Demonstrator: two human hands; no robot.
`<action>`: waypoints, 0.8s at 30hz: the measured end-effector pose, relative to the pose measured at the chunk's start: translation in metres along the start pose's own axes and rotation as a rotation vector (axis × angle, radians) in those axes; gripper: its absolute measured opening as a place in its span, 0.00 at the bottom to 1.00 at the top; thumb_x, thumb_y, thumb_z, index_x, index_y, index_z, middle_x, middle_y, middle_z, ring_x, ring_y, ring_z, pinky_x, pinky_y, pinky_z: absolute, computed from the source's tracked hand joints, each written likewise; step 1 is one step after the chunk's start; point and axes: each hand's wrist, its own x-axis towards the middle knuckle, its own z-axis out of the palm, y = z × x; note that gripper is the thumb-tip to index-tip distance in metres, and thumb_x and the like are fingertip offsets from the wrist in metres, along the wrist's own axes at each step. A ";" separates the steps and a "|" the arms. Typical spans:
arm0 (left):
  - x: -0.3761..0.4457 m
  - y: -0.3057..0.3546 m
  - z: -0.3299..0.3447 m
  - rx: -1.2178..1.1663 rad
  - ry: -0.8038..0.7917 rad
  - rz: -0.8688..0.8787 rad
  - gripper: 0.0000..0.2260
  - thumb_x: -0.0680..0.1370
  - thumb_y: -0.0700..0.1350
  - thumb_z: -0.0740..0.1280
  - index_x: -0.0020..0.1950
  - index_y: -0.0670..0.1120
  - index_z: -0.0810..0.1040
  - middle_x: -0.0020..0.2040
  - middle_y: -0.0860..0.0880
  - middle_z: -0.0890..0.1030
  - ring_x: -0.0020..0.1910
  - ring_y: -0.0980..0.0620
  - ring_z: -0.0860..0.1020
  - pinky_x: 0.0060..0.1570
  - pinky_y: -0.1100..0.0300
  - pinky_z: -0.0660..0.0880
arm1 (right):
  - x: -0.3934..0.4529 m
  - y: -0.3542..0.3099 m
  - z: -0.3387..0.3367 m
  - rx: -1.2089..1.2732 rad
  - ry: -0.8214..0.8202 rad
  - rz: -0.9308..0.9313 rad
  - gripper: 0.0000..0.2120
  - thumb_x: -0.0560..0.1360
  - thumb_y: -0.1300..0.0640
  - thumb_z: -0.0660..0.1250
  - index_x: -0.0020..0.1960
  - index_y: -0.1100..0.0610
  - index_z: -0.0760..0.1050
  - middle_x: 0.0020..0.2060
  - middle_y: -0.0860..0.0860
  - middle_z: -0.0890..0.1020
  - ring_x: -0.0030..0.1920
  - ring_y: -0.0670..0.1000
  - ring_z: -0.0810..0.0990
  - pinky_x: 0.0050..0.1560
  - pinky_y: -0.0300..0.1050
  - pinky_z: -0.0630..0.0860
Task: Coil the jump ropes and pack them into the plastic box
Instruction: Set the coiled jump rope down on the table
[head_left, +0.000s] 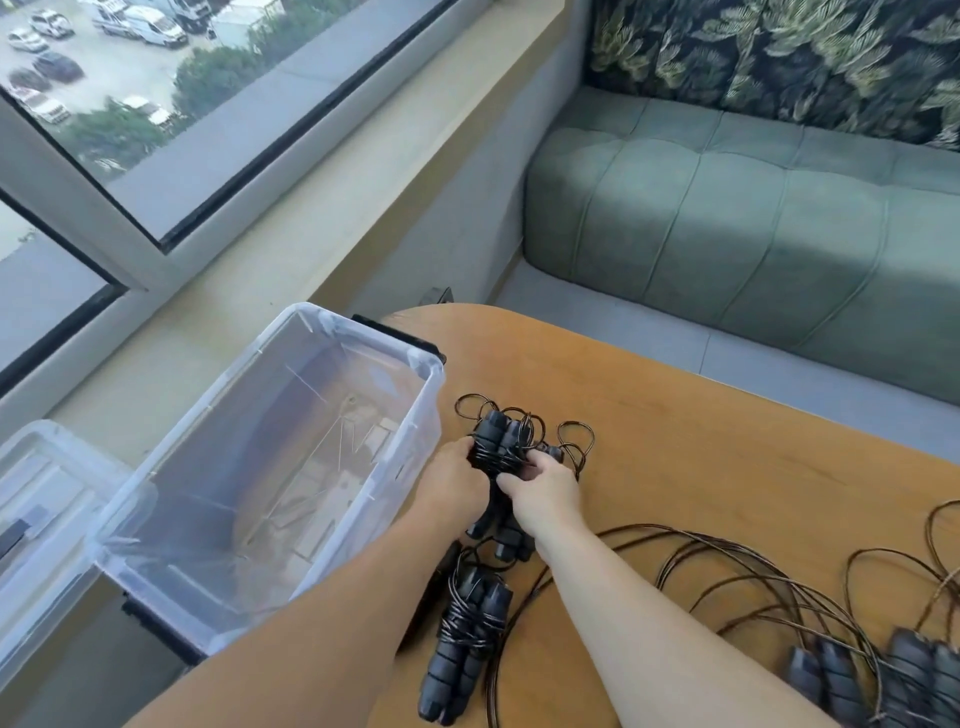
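Together our left hand and right hand clasp a wound jump rope by its firm handles, where springy, light cord stays pinned.

There is one view, from the camera on my head. It looks forward and steeply down along my forearms onto the wooden table, close in. Its wide lens also takes in the window at upper left and the green couch beyond.
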 end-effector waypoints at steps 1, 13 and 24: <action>0.003 -0.002 0.001 0.009 -0.001 -0.001 0.20 0.78 0.32 0.56 0.65 0.47 0.74 0.52 0.46 0.80 0.50 0.47 0.78 0.48 0.58 0.75 | 0.002 0.001 0.001 -0.030 0.002 -0.007 0.27 0.75 0.57 0.70 0.73 0.54 0.69 0.60 0.51 0.81 0.57 0.54 0.79 0.60 0.52 0.77; -0.008 -0.011 0.007 0.225 0.090 0.139 0.26 0.76 0.35 0.59 0.75 0.44 0.66 0.73 0.49 0.65 0.70 0.49 0.66 0.67 0.61 0.62 | -0.001 0.003 -0.005 -0.106 0.043 -0.003 0.27 0.75 0.52 0.71 0.71 0.57 0.71 0.55 0.50 0.81 0.56 0.52 0.78 0.53 0.43 0.74; -0.058 0.029 0.047 0.256 0.162 0.323 0.11 0.82 0.52 0.60 0.45 0.47 0.75 0.35 0.52 0.76 0.38 0.49 0.75 0.36 0.55 0.66 | -0.059 0.016 -0.061 0.057 0.077 -0.008 0.13 0.81 0.51 0.59 0.47 0.54 0.79 0.43 0.52 0.83 0.46 0.56 0.82 0.48 0.53 0.80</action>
